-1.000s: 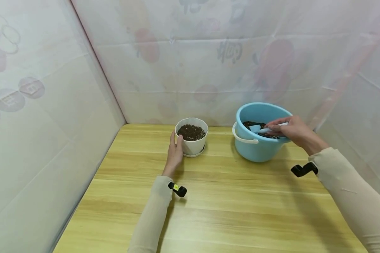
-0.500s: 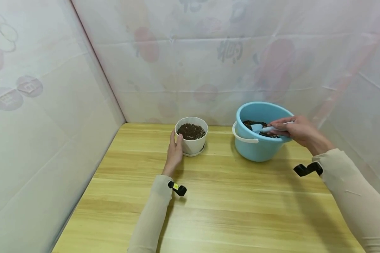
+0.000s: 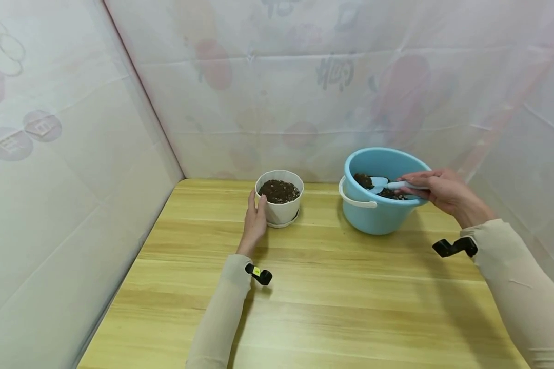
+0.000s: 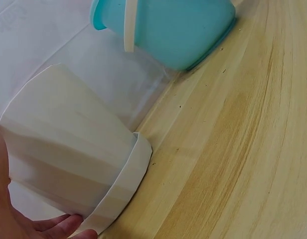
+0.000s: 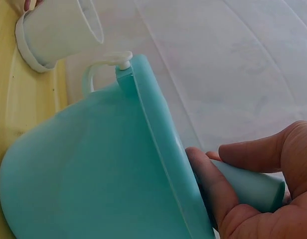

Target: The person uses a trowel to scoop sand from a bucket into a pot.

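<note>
head: soil in bucket point(image 3: 378, 205), pot point(image 3: 279, 202) | right hand point(image 3: 443, 190) fingers pinch scoop point(image 3: 382, 184) | left hand point(image 3: 255, 223) fingers straight against pot | no legible writing

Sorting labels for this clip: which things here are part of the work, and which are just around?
In use: pot, held by left hand; scoop, gripped by right hand; soil; bucket.
Just around: table; sheets.

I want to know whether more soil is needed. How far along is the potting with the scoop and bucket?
Done: the white ribbed plastic pot already holds dark soil nearly to its rim. In hand: the right hand grips the pale blue scoop over the soil inside the light blue plastic bucket, while the left hand rests against the pot. Left: at most a little topping up; the scoop's blade looks empty.
</note>
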